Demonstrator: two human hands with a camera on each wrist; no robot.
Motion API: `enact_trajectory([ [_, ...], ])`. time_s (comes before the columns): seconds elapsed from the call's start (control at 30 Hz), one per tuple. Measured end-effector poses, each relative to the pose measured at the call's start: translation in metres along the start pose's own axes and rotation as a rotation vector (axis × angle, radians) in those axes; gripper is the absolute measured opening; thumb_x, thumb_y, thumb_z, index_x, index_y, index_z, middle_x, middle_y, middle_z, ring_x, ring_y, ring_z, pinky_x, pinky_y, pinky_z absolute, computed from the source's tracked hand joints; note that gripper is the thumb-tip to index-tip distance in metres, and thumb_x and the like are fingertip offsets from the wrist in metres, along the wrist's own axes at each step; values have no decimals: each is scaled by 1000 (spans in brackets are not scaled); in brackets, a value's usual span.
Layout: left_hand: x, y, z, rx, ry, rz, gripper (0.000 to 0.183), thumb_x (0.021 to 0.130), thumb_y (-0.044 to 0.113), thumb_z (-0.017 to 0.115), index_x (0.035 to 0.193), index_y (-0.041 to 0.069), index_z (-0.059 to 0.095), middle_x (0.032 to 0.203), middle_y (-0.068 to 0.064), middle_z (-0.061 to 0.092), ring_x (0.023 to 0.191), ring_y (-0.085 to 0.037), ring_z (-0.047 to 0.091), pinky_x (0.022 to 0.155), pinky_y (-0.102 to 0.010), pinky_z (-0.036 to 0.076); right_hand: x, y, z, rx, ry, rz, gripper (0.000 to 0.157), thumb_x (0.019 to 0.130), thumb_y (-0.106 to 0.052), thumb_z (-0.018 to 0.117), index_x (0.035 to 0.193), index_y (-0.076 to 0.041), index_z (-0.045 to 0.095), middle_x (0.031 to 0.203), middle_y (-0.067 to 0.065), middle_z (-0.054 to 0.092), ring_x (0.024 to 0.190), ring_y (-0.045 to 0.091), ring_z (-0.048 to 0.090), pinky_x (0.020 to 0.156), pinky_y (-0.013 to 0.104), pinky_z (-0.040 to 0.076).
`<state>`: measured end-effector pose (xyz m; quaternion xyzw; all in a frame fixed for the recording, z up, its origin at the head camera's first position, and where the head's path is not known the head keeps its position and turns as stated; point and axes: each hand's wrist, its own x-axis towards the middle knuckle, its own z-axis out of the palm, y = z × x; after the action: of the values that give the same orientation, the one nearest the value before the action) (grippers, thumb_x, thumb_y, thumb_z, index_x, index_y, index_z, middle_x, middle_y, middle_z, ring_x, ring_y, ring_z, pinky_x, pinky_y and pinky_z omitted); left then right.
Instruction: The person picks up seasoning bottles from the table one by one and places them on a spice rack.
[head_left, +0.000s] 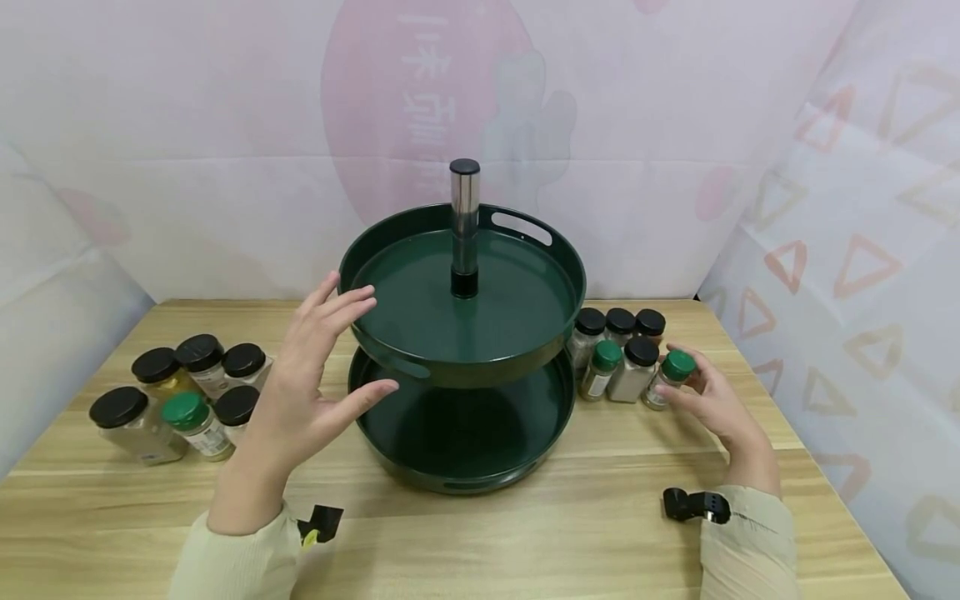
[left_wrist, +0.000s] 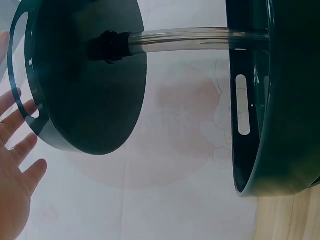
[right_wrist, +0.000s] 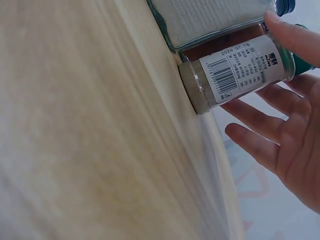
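My right hand is at a spice jar with a green cap, thumb across its near side and fingers behind it. In the right wrist view this jar stands on the wooden table with a printed label facing the camera. My left hand is raised with spread fingers and holds nothing. It is near the left rim of the upper tray of a dark green two-tier rack. A silver post with a black top rises from the upper tray.
Left of the rack, several spice jars stand together, one green-capped and others black-capped. More jars, including a black-capped one and a green-capped one, stand right of the rack. A patterned cloth hangs behind the table.
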<state>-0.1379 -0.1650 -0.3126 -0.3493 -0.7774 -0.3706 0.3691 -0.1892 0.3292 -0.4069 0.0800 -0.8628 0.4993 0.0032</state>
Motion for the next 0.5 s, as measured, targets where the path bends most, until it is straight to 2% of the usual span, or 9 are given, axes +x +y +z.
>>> enact_trajectory([
  [0.1, -1, 0, 0, 13, 6, 6, 75, 90, 56, 65, 133, -5, 55, 139, -19, 56, 147, -40, 32, 124, -45, 23, 1, 1, 1, 24, -3, -17, 71, 93, -13, 69, 151, 2, 31, 123, -22, 55, 106, -11, 54, 90, 9, 43],
  [0.17, -1, 0, 1, 22, 10, 10, 74, 90, 56, 64, 133, -5, 56, 138, -20, 57, 146, -40, 33, 124, -43, 24, 1, 1, 1, 37, -11, -17, 70, 93, -13, 69, 151, 2, 32, 119, -29, 54, 106, -10, 55, 89, 9, 44],
  [0.5, -1, -2, 3, 28, 1, 1, 69, 92, 54, 63, 131, -2, 58, 138, -19, 56, 145, -40, 34, 124, -42, 25, -1, 2, 2, 66, -30, -15, 64, 94, -11, 68, 149, -1, 37, 119, -30, 53, 110, -9, 53, 91, 9, 42],
])
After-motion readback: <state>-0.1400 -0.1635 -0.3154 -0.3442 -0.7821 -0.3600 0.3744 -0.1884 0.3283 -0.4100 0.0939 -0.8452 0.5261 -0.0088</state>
